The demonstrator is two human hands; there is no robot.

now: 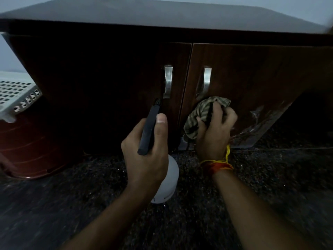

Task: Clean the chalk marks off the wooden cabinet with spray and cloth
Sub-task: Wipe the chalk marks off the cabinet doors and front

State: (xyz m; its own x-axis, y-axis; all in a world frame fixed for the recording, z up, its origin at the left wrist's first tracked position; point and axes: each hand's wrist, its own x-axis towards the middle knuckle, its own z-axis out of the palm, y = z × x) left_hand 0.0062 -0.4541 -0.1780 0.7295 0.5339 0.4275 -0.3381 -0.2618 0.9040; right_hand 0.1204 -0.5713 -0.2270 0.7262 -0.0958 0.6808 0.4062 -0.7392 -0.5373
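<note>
Two hands busy: left hand point(146, 145) grips white spray bottle point(168, 179) with black nozzle; right hand point(215, 127) bunches striped cloth point(201, 114) against dark wooden cabinet door point(252, 73), five o'clock of steel handle point(206, 82). Risk: loose wad smears chalk.

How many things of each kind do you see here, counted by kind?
Dark wooden cabinet doors: 2
Silver metal door handles: 2
White spray bottle with black trigger: 1
Striped green cloth: 1
White perforated plastic basket: 1
Total: 7
</note>
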